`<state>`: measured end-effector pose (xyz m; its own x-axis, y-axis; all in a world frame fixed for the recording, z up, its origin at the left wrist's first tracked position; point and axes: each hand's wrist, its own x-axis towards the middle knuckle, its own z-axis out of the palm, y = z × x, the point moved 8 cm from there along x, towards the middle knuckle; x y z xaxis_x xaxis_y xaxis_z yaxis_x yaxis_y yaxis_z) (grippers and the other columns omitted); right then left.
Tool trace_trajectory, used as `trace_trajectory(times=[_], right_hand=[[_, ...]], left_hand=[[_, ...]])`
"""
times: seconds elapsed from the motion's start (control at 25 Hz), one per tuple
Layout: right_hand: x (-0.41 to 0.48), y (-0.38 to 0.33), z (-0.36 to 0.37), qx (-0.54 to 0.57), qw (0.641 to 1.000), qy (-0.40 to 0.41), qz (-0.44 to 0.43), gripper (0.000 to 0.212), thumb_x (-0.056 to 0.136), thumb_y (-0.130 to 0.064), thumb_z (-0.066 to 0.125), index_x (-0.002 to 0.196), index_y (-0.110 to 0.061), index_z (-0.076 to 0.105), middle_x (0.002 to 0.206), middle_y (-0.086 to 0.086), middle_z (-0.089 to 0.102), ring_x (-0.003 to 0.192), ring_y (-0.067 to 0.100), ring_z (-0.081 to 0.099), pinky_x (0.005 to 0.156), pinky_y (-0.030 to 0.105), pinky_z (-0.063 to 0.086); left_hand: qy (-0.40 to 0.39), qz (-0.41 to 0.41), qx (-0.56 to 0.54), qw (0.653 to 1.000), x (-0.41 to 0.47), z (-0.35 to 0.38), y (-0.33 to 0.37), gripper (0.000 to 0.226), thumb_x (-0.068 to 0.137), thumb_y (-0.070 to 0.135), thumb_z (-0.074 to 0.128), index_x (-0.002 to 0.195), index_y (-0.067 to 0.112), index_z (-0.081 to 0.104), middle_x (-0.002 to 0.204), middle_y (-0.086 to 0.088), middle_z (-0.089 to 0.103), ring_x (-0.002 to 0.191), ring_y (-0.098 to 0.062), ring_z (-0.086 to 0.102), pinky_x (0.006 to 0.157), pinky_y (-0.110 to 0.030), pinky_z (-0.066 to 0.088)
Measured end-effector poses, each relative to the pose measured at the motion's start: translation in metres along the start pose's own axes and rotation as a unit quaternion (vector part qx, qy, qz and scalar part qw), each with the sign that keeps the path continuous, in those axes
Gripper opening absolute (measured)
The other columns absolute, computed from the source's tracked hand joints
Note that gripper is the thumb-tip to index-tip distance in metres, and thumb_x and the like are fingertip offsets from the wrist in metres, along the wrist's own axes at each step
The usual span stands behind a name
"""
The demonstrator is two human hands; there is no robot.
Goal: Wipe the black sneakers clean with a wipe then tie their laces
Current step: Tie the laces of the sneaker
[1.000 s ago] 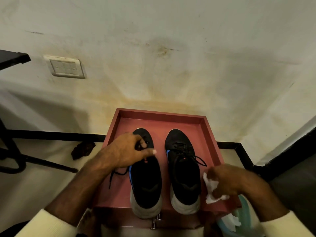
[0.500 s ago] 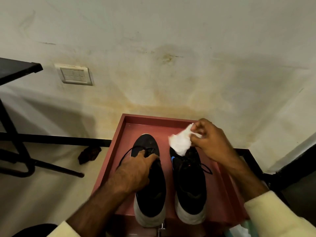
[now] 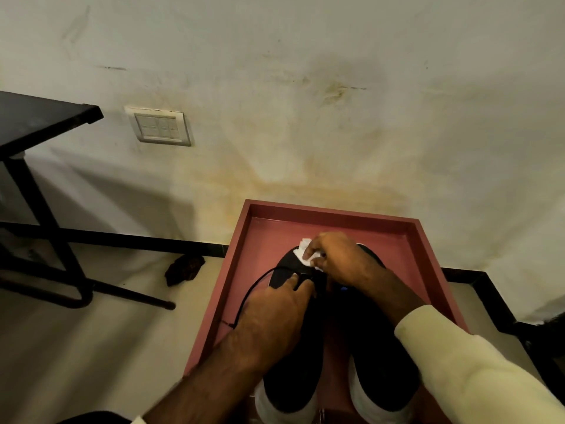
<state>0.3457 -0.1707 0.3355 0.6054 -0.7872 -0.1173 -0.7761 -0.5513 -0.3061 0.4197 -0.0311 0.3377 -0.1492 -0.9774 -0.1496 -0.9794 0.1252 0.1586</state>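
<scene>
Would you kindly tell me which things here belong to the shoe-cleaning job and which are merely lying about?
Job: left sneaker, right sneaker, loose lace, white wipe pinched in the right hand, left hand resting on the left sneaker, red tray under both.
Lying about: wall switch plate, black table, dark lump on the floor.

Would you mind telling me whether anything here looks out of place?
The lace of the left sneaker trails loose across the tray. A dark crumpled scrap lies on the floor by the wall.
</scene>
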Motion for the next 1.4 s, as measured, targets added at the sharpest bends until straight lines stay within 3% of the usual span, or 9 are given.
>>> trace_trajectory(times=[0.12,0.24,0.4,0.52,0.72,0.92,1.16,1.32,1.4], right_hand=[[-0.004,0.011,0.004,-0.027,0.996,-0.082,0.013,0.025,0.093,-0.014,0.07,0.112,-0.027,0.081,0.121,0.003,0.075,0.104,0.022,0.072,0.092,0.032,0.057],[-0.01,0.017,-0.017,-0.065,0.998,0.015,0.018,0.029,0.093,-0.012,0.067,0.117,-0.023,0.079,0.123,0.006,0.073,0.114,0.026,0.069,0.099,0.033,0.052],[-0.019,0.003,0.0,0.007,0.998,-0.053,-0.022,0.026,0.093,-0.014,0.072,0.113,-0.027,0.081,0.119,-0.002,0.076,0.107,0.018,0.071,0.095,0.029,0.055],[-0.017,0.01,-0.009,-0.04,0.999,0.007,0.015,0.032,0.094,-0.008,0.066,0.121,-0.023,0.078,0.124,0.004,0.072,0.113,0.026,0.068,0.097,0.035,0.055],[-0.024,0.013,-0.019,0.09,0.993,0.077,0.023,0.032,0.095,-0.022,0.073,0.126,-0.017,0.068,0.112,-0.002,0.065,0.097,0.016,0.061,0.073,0.024,0.041],[-0.022,-0.009,-0.003,-0.011,0.998,-0.007,-0.067,0.031,0.1,-0.01,0.062,0.127,-0.019,0.075,0.13,0.001,0.072,0.122,0.021,0.064,0.103,0.026,0.045],[-0.028,-0.002,0.002,-0.093,0.991,-0.095,-0.002,0.033,0.092,-0.007,0.068,0.122,-0.017,0.077,0.122,0.006,0.075,0.112,0.031,0.069,0.096,0.035,0.054],[-0.028,0.006,-0.035,-0.031,0.995,0.097,-0.003,0.029,0.098,-0.008,0.063,0.12,-0.017,0.078,0.113,0.009,0.074,0.106,0.028,0.068,0.094,0.039,0.052],[-0.021,-0.005,-0.021,-0.046,0.997,0.063,-0.016,0.036,0.099,-0.002,0.058,0.127,-0.016,0.074,0.123,0.01,0.071,0.115,0.029,0.064,0.1,0.036,0.048]], left_hand=[[-0.006,0.0,-0.008,1.0,0.004,0.004,-0.003,0.057,0.095,0.018,0.062,0.146,0.025,0.035,0.157,-0.005,0.042,0.109,-0.031,0.067,0.083,-0.046,0.062],[-0.012,0.001,-0.02,1.0,0.003,0.003,-0.001,0.058,0.096,0.017,0.062,0.147,0.025,0.035,0.158,-0.004,0.041,0.114,-0.03,0.066,0.088,-0.044,0.061],[-0.004,0.005,-0.019,1.0,0.002,0.001,0.0,0.055,0.098,0.017,0.058,0.147,0.025,0.035,0.154,-0.004,0.044,0.111,-0.027,0.066,0.085,-0.041,0.062],[-0.017,-0.002,-0.013,1.0,0.003,0.003,0.0,0.062,0.094,0.014,0.064,0.148,0.025,0.034,0.156,-0.004,0.041,0.114,-0.03,0.065,0.086,-0.045,0.062],[0.012,-0.001,0.002,1.0,-0.001,-0.002,0.002,0.059,0.097,0.018,0.061,0.148,0.025,0.034,0.158,-0.004,0.041,0.111,-0.032,0.067,0.084,-0.044,0.062],[0.041,-0.025,0.043,0.998,-0.003,-0.005,0.01,0.058,0.1,0.026,0.06,0.149,0.024,0.03,0.16,-0.01,0.038,0.104,-0.031,0.068,0.073,-0.035,0.054],[0.048,-0.034,0.054,0.997,0.0,-0.005,0.005,0.051,0.103,0.03,0.056,0.149,0.026,0.033,0.155,-0.006,0.045,0.101,-0.029,0.069,0.067,-0.034,0.05],[0.044,-0.022,0.043,0.998,0.004,0.001,0.005,0.049,0.1,0.03,0.061,0.142,0.025,0.036,0.152,-0.005,0.048,0.097,-0.029,0.071,0.072,-0.038,0.06],[0.045,-0.023,0.049,0.998,0.004,0.002,0.007,0.05,0.099,0.031,0.062,0.142,0.025,0.036,0.15,-0.005,0.051,0.098,-0.029,0.07,0.071,-0.037,0.057]])
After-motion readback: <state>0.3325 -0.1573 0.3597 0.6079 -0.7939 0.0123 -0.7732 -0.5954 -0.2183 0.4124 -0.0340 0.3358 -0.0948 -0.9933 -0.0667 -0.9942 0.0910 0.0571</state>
